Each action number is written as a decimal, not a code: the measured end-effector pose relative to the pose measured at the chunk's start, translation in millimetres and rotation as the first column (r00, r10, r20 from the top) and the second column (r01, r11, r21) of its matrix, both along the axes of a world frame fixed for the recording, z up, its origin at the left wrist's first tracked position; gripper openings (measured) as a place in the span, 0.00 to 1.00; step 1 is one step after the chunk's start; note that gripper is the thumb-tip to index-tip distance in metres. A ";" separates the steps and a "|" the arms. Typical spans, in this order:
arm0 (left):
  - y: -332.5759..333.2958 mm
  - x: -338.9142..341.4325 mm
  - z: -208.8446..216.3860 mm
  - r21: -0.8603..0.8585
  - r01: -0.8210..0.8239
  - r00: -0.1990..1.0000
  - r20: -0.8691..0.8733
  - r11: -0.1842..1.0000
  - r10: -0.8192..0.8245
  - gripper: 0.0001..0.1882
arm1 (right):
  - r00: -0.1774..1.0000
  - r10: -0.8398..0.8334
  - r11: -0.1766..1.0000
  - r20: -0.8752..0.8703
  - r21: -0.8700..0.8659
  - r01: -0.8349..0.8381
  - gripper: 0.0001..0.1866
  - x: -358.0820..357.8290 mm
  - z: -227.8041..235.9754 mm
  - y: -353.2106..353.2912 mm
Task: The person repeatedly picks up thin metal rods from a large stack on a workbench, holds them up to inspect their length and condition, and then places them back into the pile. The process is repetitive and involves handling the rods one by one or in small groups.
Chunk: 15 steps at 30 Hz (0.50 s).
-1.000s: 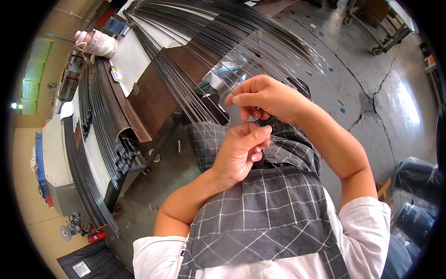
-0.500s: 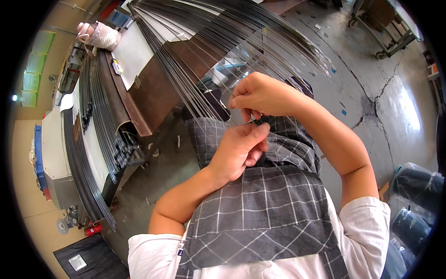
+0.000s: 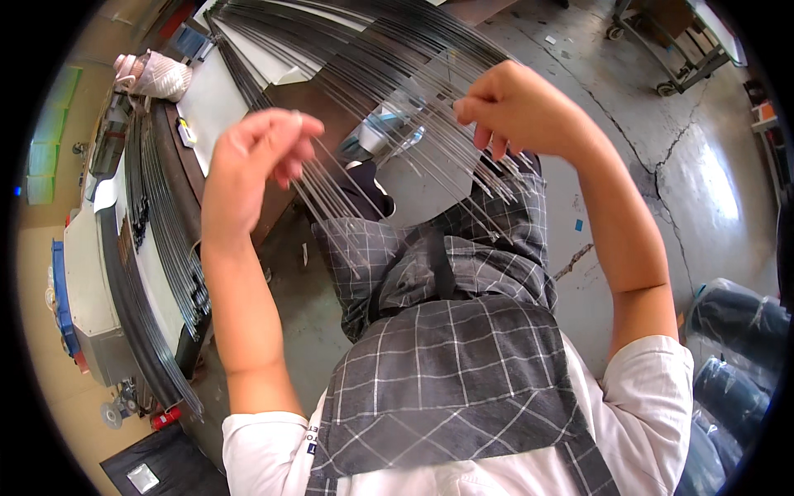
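Note:
Many long, thin dark rods fan out from the brown-covered table toward my lap, their pale, thinner ends reaching past its edge. My left hand is raised over the left part of the bundle, thumb and fingers curled together in a pinch. Whatever it may hold is too fine to make out. Above the right-hand rod ends, my right hand hangs with bent fingers; anything between them is hidden. Some rod ends lie over the checked apron on my legs. A dark strap runs down the apron's middle.
More dark rods lie along a rack at left. A wrapped pink-topped bottle and a yellow-and-white cutter are on the table. At far right stand a wheeled cart and plastic-wrapped dark rolls. The floor is cracked.
My hands were close together above my lap, working at a small dark piece. They have since parted, the left going up and left, the right up and right; the dark piece no longer shows.

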<state>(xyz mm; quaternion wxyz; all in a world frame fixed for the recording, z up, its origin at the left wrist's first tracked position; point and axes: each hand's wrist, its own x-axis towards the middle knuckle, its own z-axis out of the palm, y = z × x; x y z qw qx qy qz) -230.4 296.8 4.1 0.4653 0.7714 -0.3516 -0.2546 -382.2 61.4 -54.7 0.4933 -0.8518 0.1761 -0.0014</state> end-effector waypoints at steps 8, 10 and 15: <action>-123.2 103.0 -1.5 0.045 0.045 0.965 0.257 0.998 -0.055 0.13 | 0.893 -0.158 0.925 0.422 -0.253 0.283 0.14 59.8 -9.8 -73.1; -161.7 120.6 -4.3 0.059 0.069 0.949 0.304 0.996 -0.084 0.13 | 0.810 -0.260 0.833 0.527 -0.302 0.463 0.14 81.0 -12.7 -92.2; -236.5 160.9 -19.7 0.115 0.262 0.786 0.551 0.958 -0.281 0.17 | 0.606 -0.167 0.610 0.778 -0.402 0.683 0.14 144.6 -33.5 -139.5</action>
